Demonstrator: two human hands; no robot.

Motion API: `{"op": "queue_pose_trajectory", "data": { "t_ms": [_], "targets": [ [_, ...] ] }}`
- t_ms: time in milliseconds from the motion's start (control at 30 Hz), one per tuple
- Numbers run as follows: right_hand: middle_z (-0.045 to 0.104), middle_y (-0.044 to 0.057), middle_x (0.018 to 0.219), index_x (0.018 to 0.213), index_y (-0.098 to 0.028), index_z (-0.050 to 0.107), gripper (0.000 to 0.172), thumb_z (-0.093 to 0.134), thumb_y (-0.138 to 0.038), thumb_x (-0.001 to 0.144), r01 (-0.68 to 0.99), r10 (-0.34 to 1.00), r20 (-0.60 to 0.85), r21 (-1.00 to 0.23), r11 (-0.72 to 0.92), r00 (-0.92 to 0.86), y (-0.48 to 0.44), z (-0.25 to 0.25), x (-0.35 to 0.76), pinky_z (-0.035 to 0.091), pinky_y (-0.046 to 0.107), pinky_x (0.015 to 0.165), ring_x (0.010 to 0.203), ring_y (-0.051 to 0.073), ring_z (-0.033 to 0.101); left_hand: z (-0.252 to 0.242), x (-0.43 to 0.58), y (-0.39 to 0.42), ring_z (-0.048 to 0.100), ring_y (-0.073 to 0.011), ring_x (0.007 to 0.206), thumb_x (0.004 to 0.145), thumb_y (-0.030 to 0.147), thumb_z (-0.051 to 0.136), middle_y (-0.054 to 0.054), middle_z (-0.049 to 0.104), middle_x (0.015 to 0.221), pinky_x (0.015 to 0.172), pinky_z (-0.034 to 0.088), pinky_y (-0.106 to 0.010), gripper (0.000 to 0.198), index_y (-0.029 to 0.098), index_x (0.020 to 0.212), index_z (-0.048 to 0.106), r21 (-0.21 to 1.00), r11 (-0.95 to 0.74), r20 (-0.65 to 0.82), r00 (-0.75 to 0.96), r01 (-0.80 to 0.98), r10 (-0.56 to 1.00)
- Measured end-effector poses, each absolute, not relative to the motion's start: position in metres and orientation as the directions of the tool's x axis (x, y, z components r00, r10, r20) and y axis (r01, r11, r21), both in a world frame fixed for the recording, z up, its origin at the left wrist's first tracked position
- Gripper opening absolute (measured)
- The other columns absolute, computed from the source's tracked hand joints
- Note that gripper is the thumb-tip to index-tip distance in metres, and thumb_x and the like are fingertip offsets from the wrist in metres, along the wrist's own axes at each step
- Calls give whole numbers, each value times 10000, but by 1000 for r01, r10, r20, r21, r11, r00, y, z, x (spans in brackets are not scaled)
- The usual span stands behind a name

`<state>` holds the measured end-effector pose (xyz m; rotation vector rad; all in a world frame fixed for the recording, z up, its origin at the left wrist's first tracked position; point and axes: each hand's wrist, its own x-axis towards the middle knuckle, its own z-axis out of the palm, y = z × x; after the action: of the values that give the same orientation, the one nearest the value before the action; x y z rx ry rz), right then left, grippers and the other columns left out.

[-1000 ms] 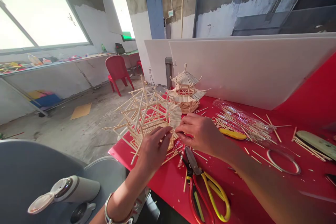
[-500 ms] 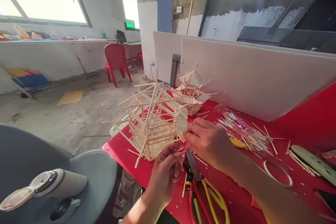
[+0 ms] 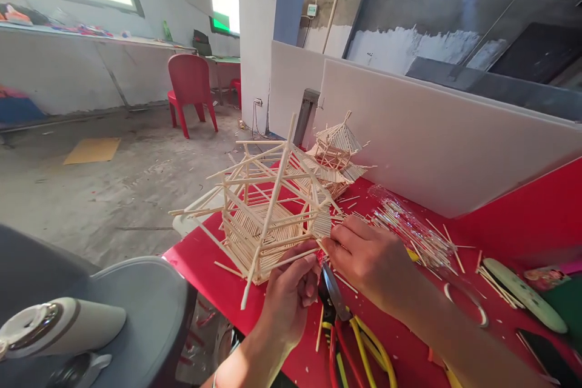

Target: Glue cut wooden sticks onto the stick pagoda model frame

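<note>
A half-built pavilion model of thin wooden sticks [image 3: 268, 227] stands on the red tabletop [image 3: 204, 248], its roof frame partly covered by a panel of close-set sticks on the right. My left hand [image 3: 291, 294] is closed at the model's lower front right, a pale wooden stick [image 3: 293, 259] running across its pinched fingertips. My right hand [image 3: 364, 254] is closed against the panel's lower end; its fingers hide what they grip. Just below both hands lie pliers with red handles [image 3: 334, 297] and a yellow-handled tool [image 3: 373, 345].
Behind stands a finished stick pavilion [image 3: 336, 151]. Bagged sticks [image 3: 409, 230], a green case [image 3: 522, 294] and a dark phone [image 3: 545, 354] lie to the right. A white flask [image 3: 68, 327] is on a grey stool [image 3: 140, 303] at left. A white board [image 3: 431, 145] borders the back.
The view has shifted slightly. The left fingertips have come up to the model, and a stick now shows across them. My right hand stays at the panel's edge.
</note>
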<state>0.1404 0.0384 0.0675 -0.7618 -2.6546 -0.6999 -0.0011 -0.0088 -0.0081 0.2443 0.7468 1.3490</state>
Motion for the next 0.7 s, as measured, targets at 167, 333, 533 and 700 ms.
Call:
{"op": "queue_pose_trajectory", "data": {
  "t_ms": [167,333,533,700],
  "targets": [
    [598,22,726,760,-170,655,179,581,-56,877,534,399,376,395,747,-836,36,67,140,341,327,572,754,184,507,-5,-1,-6,384,-30,395,680,243,775,31,587,584,359,197,-155,277,131,923,702,560,238,-334,47,-794,941],
    [594,24,724,772,-171,650,135,616,-87,872,519,394,354,408,751,-848,36,66,141,309,328,563,759,189,499,-5,-2,-4,389,-30,400,689,249,775,22,600,600,362,209,-155,276,129,925,700,562,240,-338,46,-792,940],
    [607,24,756,836,-160,662,78,644,-88,861,527,406,351,399,750,-844,36,69,141,321,334,580,788,191,511,-6,-2,-3,386,-33,392,643,245,793,31,586,577,360,200,-157,300,129,897,684,557,260,-368,46,-789,929],
    [616,33,790,891,-167,658,73,613,-109,883,529,435,309,381,758,-846,36,69,145,339,343,615,820,197,514,-8,-2,-1,383,-31,385,636,239,796,36,578,568,360,197,-158,305,134,898,681,555,267,-370,54,-788,927]
  ]
}}
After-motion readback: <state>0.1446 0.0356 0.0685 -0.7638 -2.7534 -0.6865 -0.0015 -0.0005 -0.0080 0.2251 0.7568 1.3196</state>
